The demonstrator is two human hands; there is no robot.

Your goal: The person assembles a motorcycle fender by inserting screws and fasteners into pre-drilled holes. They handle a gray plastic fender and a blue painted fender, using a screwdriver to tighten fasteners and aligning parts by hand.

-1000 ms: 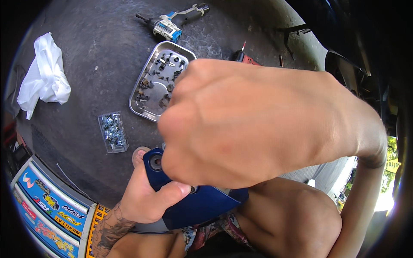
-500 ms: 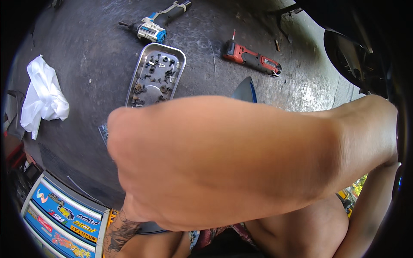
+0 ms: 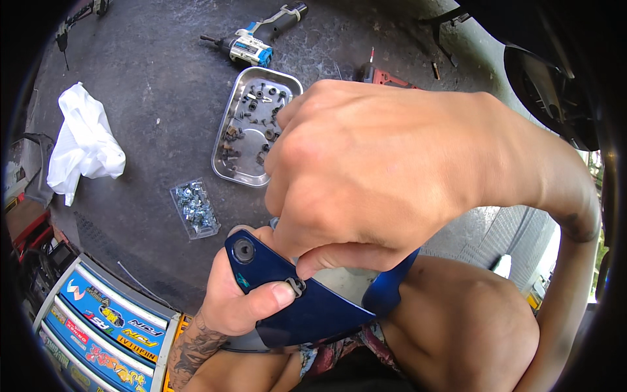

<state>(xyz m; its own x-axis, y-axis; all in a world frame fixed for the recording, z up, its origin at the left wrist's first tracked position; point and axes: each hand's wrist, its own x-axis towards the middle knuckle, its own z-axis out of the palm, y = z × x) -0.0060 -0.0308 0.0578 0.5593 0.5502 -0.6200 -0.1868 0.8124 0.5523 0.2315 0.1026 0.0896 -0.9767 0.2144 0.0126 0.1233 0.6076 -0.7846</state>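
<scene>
My left hand (image 3: 245, 310) grips a glossy dark-blue curved plastic panel (image 3: 294, 320) above my lap. Its thumb presses on a small dark metal clip (image 3: 297, 286) at the panel's upper edge, and its other fingers are mostly hidden behind. A round black grommet (image 3: 243, 250) sits in the panel's corner. Over that same edge, my right hand (image 3: 353, 176) is closed, with the thumb tip beside the clip and the fingers curled under. Whatever lies between those fingertips is hidden.
A metal tray (image 3: 217, 153) of dark bolts and a clear box (image 3: 212, 230) of small silvery clips rest on the dark floor. Beyond lie a blue-and-white power driver (image 3: 251, 49) and a red ratchet tool (image 3: 392, 80). A white bag (image 3: 85, 140) and a stickered cabinet (image 3: 98, 326) are leftward.
My right hand and forearm have drawn back, uncovering the blue panel, the left thumb and the clip box. The right hand is now at the panel's edge. The whole view has shifted slightly.
</scene>
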